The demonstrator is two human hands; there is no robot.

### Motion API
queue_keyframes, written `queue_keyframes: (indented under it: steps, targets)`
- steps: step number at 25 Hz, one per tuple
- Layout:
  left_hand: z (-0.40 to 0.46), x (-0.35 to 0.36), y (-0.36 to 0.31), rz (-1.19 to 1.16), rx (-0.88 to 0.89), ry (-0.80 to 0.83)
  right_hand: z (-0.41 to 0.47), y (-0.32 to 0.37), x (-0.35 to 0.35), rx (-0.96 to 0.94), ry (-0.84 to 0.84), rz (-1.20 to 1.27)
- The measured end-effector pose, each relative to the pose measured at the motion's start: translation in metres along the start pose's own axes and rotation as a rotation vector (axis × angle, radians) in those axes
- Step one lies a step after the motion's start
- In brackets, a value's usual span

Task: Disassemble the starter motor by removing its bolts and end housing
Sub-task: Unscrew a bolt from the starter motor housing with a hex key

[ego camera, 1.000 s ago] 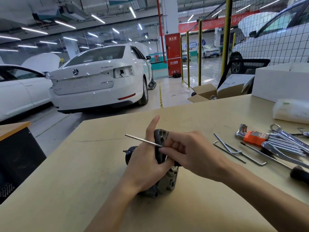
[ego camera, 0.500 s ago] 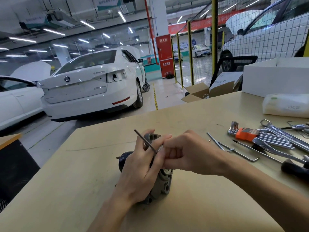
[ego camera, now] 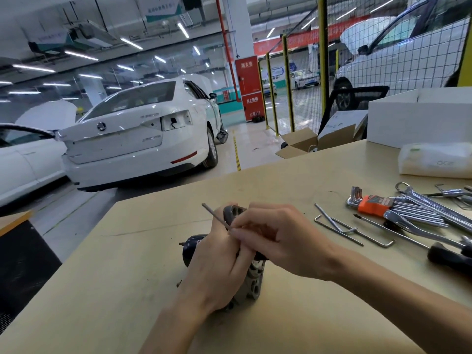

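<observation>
Motor (ego camera: 251,277): heavy, rigid metal; left hand (ego camera: 217,267) grips its body near the table's front edge.
Key (ego camera: 215,217): thin, stiff; right hand (ego camera: 278,238) pinches it, tip probably hidden.

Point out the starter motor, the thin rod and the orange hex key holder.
starter motor (ego camera: 192,247), head view, dark cylindrical body.
thin rod (ego camera: 214,216), head view, bare shaft.
orange hex key holder (ego camera: 373,205), head view, plastic clip.

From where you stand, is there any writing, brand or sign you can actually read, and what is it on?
"消火栓": white characters atop the tall red fire-hydrant cabinet.
"灭火器箱", roughly: its lower panel, blurred.
Round badge, lettering unreadable: boot lid of the white saloon car.
Faint mark, unreadable: white plastic packet on the workbench.
Long red banner: characters too blurred.
Orange hex-key holder: print too small.
Hanging white-and-teal ceiling signs: unreadable.
</observation>
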State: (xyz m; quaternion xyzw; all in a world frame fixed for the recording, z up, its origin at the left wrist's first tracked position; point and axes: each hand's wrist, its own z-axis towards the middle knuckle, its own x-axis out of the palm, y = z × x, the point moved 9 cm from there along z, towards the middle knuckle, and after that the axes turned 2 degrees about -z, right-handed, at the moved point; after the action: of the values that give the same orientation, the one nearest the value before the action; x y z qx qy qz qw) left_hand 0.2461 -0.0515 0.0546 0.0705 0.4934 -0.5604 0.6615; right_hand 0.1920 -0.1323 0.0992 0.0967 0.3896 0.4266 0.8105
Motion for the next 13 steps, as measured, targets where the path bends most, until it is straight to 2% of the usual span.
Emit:
queue_keyframes:
  steps: [8,13]
  targets:
    - [-0.003,-0.002,0.001,0.027,-0.018,0.021,-0.004,-0.023,0.007,0.178,0.02,0.083]
    - [-0.005,0.0,0.014,-0.106,-0.055,0.085,-0.004,-0.029,0.007,0.242,0.001,0.194]
